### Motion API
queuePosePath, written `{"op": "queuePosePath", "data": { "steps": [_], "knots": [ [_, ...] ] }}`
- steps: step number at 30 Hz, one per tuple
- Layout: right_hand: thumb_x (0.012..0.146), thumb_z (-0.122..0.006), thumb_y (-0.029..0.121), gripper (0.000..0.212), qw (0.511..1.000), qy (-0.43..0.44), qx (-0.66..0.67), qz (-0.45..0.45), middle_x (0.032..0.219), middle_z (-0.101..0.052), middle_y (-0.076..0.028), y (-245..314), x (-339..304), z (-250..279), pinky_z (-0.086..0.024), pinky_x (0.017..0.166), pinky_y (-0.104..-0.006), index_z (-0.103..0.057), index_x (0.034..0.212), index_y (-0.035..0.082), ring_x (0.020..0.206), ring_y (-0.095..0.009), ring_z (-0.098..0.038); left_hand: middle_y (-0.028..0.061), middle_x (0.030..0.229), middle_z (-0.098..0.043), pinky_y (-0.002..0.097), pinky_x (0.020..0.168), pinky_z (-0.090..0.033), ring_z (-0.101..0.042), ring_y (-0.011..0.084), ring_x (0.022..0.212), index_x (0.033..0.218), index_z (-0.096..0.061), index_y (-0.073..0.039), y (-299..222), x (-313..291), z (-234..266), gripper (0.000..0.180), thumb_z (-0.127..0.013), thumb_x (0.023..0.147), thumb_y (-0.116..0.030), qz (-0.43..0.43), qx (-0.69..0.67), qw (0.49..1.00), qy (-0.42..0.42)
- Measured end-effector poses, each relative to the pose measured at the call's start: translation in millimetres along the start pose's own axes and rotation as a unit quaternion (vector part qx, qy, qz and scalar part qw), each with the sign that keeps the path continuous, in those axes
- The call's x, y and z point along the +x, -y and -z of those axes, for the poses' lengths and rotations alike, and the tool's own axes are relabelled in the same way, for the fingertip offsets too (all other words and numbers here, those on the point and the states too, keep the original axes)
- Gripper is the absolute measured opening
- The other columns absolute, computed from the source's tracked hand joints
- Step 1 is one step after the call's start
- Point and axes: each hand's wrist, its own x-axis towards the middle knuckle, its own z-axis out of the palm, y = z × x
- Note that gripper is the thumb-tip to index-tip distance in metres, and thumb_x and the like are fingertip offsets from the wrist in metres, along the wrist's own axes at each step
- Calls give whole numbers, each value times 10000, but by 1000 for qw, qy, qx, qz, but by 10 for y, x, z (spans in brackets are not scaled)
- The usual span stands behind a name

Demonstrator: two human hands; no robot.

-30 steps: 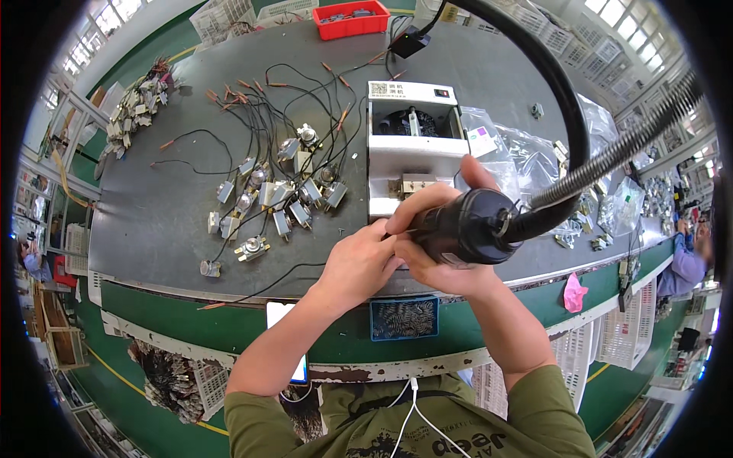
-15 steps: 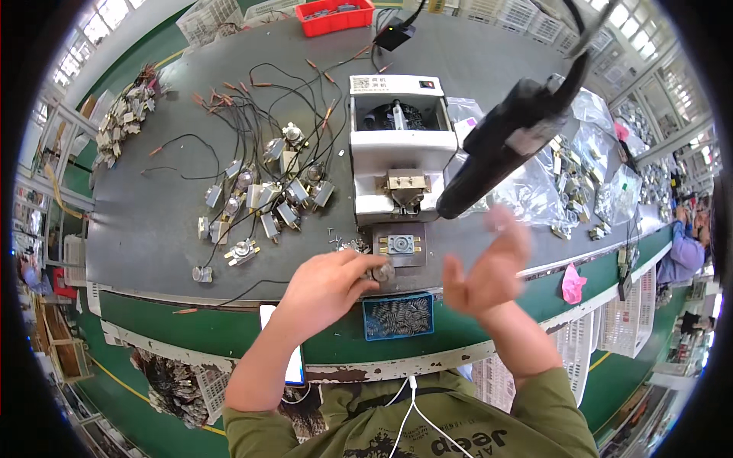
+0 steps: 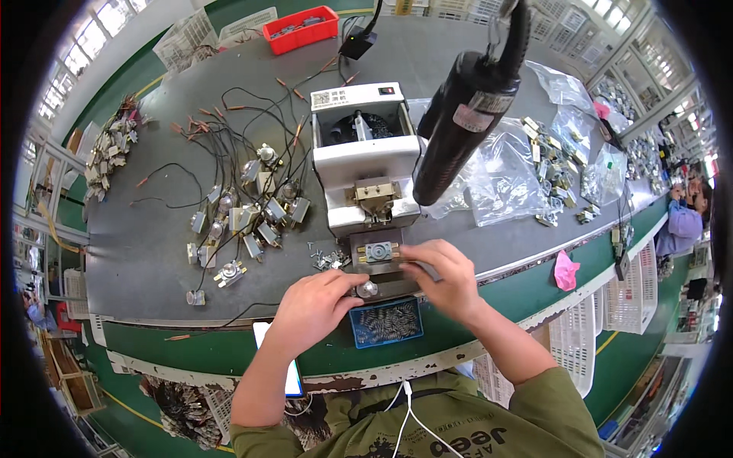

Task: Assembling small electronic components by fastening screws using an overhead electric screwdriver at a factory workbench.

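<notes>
My left hand (image 3: 317, 307) pinches a small clear round-domed part (image 3: 367, 289) at the table's front edge, just in front of the metal fixture block. On that block lies a grey rectangular part with brass end tabs (image 3: 379, 252), a round recess in its middle. My right hand (image 3: 445, 279) has its thumb and fingertips at the right end of this grey part, apparently gripping the tab. Below both hands sits a blue tray (image 3: 354, 343) of small metal springs. Loose screws and small metal pieces (image 3: 328, 260) lie left of the block.
A white screw-feeding machine (image 3: 366, 156) stands behind the block. Beside it hangs a black power screwdriver (image 3: 458, 126). Wired assemblies (image 3: 248, 217) crowd the left; plastic bags (image 3: 508, 183) and brass-tabbed parts (image 3: 557, 172) lie right. A red bin (image 3: 302, 30) stands at the back.
My right hand has swung in from the right to the grey part's end. My left hand stays by the block with the clear domed part. The view has shifted somewhat.
</notes>
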Motion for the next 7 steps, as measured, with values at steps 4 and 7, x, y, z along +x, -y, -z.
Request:
{"op": "queuePosePath", "data": {
  "steps": [4,7],
  "knots": [
    [795,-722,-70,209,994,-14,78,-80,966,-704,-107,-186,-154,176,-554,776,-327,-699,987,8,875,-242,-693,70,948,-673,369,705,-528,-648,277,800,1129,-693,-117,22,41,16,298,-738,843,-188,-16,12,1000,-13],
    [883,-679,-55,183,967,-50,162,-189,1029,-717,-91,-145,-203,195,-553,848,-319,-689,1056,5,940,-258,-702,78,960,-678,374,724,-526,-652,284,831,1144,-685,-115,1,42,45,300,-725,858,-199,3,13,1000,1]
  ]
}}
